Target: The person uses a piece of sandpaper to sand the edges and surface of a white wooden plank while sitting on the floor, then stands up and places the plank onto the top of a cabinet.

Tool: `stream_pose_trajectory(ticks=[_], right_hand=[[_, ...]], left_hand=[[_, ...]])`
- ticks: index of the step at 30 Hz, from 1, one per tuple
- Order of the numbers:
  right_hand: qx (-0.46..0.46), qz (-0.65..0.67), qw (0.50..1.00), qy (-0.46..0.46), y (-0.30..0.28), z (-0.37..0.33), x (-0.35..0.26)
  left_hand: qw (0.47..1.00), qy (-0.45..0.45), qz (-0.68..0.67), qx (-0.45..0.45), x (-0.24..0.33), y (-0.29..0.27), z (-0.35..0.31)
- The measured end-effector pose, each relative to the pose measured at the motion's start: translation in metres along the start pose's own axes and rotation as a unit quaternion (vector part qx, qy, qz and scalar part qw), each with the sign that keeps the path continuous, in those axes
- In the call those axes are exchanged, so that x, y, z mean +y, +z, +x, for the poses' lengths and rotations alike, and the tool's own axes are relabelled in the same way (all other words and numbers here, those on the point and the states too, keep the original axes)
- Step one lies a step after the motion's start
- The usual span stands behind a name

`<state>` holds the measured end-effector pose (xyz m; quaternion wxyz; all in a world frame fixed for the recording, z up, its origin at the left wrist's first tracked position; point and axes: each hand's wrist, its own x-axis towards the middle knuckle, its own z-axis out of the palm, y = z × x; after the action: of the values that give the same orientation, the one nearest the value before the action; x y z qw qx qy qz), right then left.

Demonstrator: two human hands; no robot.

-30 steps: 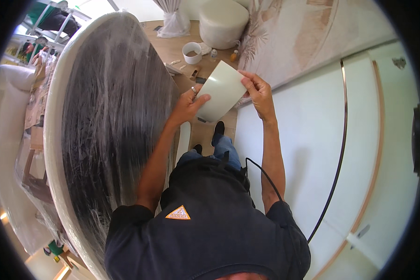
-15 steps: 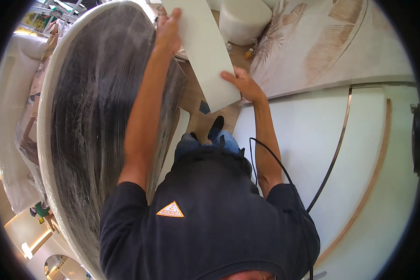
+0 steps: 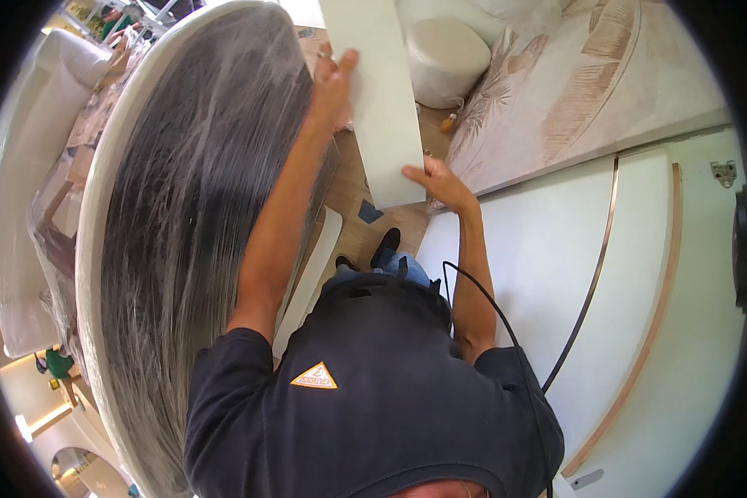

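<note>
A long, flat white board [image 3: 382,108] is held out in front of me, its far end running past the top of the picture. My left hand [image 3: 334,87] grips its left edge farther up, thumb lying on the face and the other fingers partly hidden. Closer to me, my right hand [image 3: 444,184] clasps the right edge by the near corner, with the thumb on the face and the fingers behind. The board's near end hangs above the wooden floor [image 3: 349,199], beyond my shoes.
On my left stands a big dark, rounded piece wrapped in clear film [image 3: 183,207], with a pale rim. To the right are a white panel [image 3: 539,257] and a patterned beige panel [image 3: 589,91]. A wrapped white stool [image 3: 448,62] stands ahead. A black cable [image 3: 498,307] crosses my right arm.
The board has swung to a more upright line in the picture, and my left hand has moved right and a little nearer. My right hand has come slightly nearer, both still holding on.
</note>
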<state>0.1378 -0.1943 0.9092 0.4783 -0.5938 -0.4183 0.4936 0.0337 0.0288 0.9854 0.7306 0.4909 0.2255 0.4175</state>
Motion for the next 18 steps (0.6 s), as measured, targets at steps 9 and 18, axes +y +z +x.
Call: stream_pose_trajectory(ticks=[9, 18], right_hand=[[0.216, 0.180, 0.956, 0.085, 0.026, -0.072, 0.099], [0.148, 0.181, 0.963, 0.136, 0.097, -0.082, 0.134]], left_hand=[[0.991, -0.126, 0.043, -0.034, -0.045, -0.126, -0.162], [0.947, -0.205, 0.225, -0.105, -0.049, -0.192, -0.261]])
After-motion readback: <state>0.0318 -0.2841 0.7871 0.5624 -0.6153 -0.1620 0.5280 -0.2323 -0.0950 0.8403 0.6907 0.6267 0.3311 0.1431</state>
